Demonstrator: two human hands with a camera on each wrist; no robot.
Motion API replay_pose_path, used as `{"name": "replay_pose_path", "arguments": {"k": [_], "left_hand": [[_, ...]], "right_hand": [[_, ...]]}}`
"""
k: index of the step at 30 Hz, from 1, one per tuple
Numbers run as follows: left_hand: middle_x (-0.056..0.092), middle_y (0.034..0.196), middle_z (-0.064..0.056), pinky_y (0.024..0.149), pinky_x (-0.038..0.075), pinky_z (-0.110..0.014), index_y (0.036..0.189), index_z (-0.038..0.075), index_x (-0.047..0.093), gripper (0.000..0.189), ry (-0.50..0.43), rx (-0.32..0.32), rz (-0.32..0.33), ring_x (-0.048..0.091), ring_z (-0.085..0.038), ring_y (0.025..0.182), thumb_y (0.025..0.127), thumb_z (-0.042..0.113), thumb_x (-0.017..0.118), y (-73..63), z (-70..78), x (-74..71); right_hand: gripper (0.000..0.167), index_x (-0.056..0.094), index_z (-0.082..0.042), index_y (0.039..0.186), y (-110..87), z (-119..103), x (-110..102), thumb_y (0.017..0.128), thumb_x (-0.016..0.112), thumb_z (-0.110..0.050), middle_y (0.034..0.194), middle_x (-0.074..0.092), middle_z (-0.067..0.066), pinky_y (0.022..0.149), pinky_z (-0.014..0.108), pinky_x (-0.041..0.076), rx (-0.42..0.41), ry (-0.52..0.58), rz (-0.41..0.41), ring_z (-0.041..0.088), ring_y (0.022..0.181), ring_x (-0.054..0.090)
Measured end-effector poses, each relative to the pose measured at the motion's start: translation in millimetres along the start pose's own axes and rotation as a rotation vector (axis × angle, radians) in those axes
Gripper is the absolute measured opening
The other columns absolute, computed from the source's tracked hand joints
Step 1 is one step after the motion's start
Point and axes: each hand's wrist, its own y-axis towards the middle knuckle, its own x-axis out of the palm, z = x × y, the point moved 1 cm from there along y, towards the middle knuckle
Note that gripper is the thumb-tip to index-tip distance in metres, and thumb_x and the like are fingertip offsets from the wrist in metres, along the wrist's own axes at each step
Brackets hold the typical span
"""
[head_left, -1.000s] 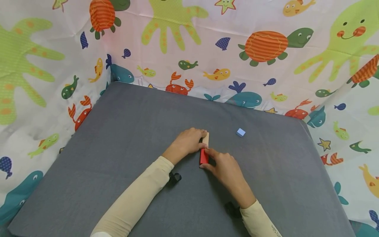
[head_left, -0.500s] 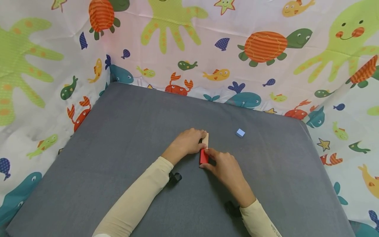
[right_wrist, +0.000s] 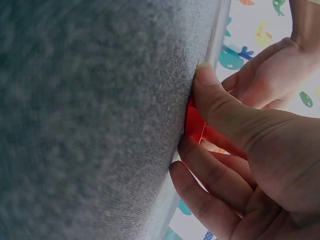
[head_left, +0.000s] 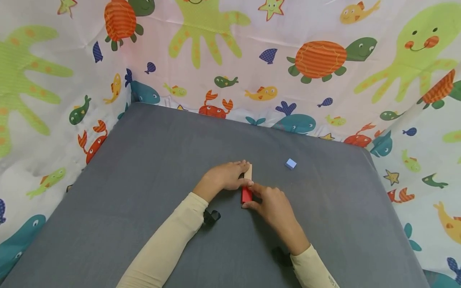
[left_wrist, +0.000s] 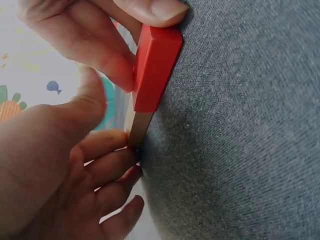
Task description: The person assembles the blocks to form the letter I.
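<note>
A red block (head_left: 246,195) and a plain wooden block (head_left: 248,172) lie end to end on the grey table. My right hand (head_left: 276,205) pinches the red block lengthwise, thumb at its near end and index finger by the joint. In the left wrist view the red block (left_wrist: 159,65) and the wooden block (left_wrist: 141,126) line up with their ends meeting. Fingers of my left hand (head_left: 224,178) touch the wooden block's left side, while the thumb stands off it near the joint. The right wrist view shows only part of the red block (right_wrist: 194,120) behind my thumb.
A small light blue cube (head_left: 290,164) sits on the table (head_left: 173,160), back and right of the hands. A sea-animal printed curtain (head_left: 223,52) rises along the back and sides. Black wrist gear (head_left: 211,217) hangs below the left cuff.
My left thumb has shifted off the wooden block toward the joint, its fingers loosening. The right hand keeps its pinch on the red block. The head view has tilted slightly.
</note>
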Motion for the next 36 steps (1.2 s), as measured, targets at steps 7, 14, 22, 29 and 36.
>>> {"name": "replay_pose_path", "arguments": {"k": [7,14,22,29,36], "left_hand": [[0.018,0.176,-0.007,0.128,0.026,-0.046,0.170,0.017,0.023,0.101,0.006,0.018,-0.011,0.021,-0.024,0.162,0.092,0.058,0.074,-0.4,-0.5,-0.6],[0.021,0.176,-0.008,0.126,0.032,-0.044,0.170,0.015,0.024,0.106,0.100,-0.023,0.015,0.024,-0.022,0.161,0.089,0.052,0.082,-1.6,7.2,2.7],[0.033,0.172,-0.011,0.109,0.052,-0.047,0.168,0.021,0.032,0.094,0.255,-0.085,0.056,0.043,-0.024,0.152,0.092,0.054,0.077,-6.4,23.5,9.7],[0.040,0.168,-0.011,0.106,0.055,-0.047,0.166,0.022,0.038,0.091,0.275,-0.109,0.098,0.051,-0.026,0.146,0.090,0.053,0.078,-9.2,26.6,9.1],[0.038,0.170,-0.007,0.103,0.056,-0.046,0.167,0.027,0.037,0.091,0.290,-0.142,0.065,0.051,-0.024,0.146,0.091,0.055,0.077,-5.9,28.3,13.3]], "right_hand": [[0.062,0.077,-0.017,0.132,1.5,3.3,-1.1,0.076,0.096,-0.035,0.117,0.079,0.003,0.083,0.044,0.064,-0.011,0.072,0.004,0.021,0.102,0.078],[0.060,0.077,-0.013,0.127,0.6,0.9,-0.3,0.075,0.097,-0.034,0.116,0.080,0.004,0.084,0.044,0.063,-0.027,0.065,0.010,0.020,0.103,0.078],[0.054,0.077,-0.014,0.122,-0.6,-1.0,-0.9,0.076,0.097,-0.033,0.110,0.081,0.003,0.077,0.043,0.063,-0.023,0.032,0.008,0.019,0.094,0.079],[0.054,0.069,-0.009,0.136,5.0,9.7,-13.5,0.091,0.087,-0.032,0.126,0.076,0.008,0.092,0.045,0.062,-0.041,0.197,-0.130,0.022,0.109,0.077],[0.028,0.073,-0.004,0.130,15.8,62.8,-48.7,0.103,0.071,-0.012,0.115,0.079,0.013,0.086,0.051,0.062,0.020,0.143,0.034,0.030,0.099,0.077]]}}
